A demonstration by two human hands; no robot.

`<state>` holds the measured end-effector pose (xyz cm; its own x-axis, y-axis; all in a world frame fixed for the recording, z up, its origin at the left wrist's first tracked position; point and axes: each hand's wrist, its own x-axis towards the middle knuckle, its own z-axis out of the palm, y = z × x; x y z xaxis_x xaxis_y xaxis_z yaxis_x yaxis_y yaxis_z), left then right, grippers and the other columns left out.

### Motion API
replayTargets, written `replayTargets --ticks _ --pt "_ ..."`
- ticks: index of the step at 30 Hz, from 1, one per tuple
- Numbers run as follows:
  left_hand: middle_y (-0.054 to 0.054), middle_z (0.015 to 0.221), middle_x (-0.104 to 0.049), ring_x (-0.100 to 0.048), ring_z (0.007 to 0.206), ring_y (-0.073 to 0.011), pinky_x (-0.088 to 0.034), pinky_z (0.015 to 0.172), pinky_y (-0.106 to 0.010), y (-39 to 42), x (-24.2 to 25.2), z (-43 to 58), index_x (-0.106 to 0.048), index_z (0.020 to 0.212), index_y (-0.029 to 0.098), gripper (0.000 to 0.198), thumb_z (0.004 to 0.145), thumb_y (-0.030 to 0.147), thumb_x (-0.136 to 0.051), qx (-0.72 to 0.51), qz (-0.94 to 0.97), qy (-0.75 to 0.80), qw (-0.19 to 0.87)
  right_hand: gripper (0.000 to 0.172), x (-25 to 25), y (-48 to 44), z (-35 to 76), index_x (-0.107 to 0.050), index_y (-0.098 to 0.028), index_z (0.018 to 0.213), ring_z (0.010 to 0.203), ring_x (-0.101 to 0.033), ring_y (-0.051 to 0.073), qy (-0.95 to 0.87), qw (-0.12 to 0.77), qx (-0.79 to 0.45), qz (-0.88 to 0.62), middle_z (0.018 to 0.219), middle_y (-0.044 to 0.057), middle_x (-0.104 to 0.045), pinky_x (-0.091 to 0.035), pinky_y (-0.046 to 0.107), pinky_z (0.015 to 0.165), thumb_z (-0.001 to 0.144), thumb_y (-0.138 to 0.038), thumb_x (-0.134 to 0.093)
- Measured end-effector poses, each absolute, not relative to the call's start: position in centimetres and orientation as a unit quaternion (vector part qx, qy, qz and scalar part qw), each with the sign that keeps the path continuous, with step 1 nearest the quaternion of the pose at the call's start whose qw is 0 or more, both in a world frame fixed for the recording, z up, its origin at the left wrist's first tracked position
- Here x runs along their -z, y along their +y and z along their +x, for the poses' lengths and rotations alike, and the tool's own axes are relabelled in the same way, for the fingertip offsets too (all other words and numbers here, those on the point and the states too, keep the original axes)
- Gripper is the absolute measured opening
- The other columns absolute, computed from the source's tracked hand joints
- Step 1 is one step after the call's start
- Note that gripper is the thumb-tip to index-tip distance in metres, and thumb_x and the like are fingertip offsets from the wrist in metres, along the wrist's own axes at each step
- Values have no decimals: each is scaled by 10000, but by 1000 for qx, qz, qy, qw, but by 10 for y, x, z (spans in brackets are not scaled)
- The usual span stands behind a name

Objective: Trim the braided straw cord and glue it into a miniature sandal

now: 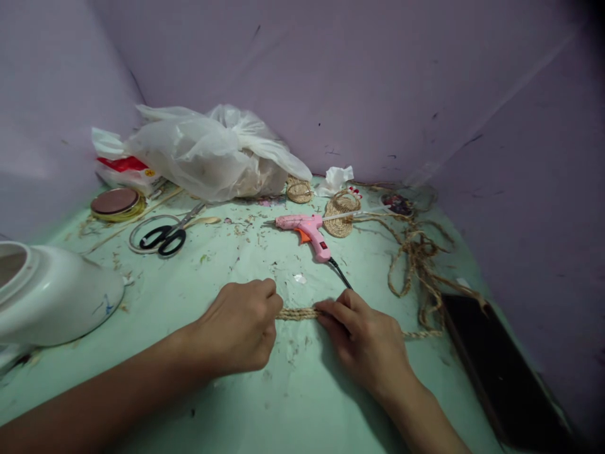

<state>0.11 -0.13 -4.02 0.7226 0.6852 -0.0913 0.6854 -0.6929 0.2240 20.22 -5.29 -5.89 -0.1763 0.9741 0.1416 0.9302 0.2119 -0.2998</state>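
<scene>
Between my two hands a short flat strip of braided jute rope (299, 313) is stretched level over the green table. My left hand (248, 325) is closed on its left end, fingers curled and partly hidden. At the strip's right end, my right hand (362, 334) pinches it between thumb and fingers. From behind my right hand a tail of the rope runs right toward a loose tangle of jute cord (418, 258). Beyond my hands lies a pink glue gun (302, 224), its nozzle to the left, a glue stick in its back and its black cable running toward my right hand.
Black-handled scissors (172, 236) lie on a clear ring at left, near a round lidded tin (116, 203). A white jar (61, 293) lies on its side. Behind sit a knotted plastic bag (212, 154) and coiled jute discs (339, 221). A dark phone-like slab (501, 372) lies right.
</scene>
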Motion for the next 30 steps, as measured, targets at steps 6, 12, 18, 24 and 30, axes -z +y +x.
replayTargets --ticks 6,12,18,24,30 --pt "-33 794 -520 -506 666 -174 -318 519 -294 0 40 2 -511 749 192 120 703 194 -400 6 910 393 133 196 56 -52 200 -630 -283 922 682 -574 152 -763 159 -92 -619 827 4 -618 -386 256 546 806 -233 -479" --pt "-33 783 -524 -506 649 -162 -339 534 -284 -1 40 1 -508 740 186 110 701 190 -404 -2 911 390 134 399 50 -53 188 -532 -200 1130 922 -495 236 -778 179 -79 -597 1045 82 -573 -407 362 756 735 -141 -506" --pt "-33 781 -531 -519 653 -171 -360 540 -288 -1 39 2 -526 741 189 118 705 196 -413 -2 913 384 138 239 48 -46 176 -601 -214 983 850 -488 219 -811 174 -99 -549 935 56 -612 -364 364 732 756 -171 -536" --pt "-5 925 -582 -546 822 -172 -403 701 -274 22 10 -22 -580 955 244 256 713 315 -539 23 900 354 254 237 53 -41 173 -625 -209 930 795 -480 205 -826 158 -110 -530 844 49 -614 -342 350 701 740 -108 -524" --pt "-16 958 -587 -534 820 -173 -404 693 -275 28 4 -28 -571 1002 238 296 726 342 -558 -24 869 419 260 230 53 -43 171 -628 -205 905 785 -481 212 -816 179 -125 -535 828 61 -610 -351 353 688 728 -111 -515"
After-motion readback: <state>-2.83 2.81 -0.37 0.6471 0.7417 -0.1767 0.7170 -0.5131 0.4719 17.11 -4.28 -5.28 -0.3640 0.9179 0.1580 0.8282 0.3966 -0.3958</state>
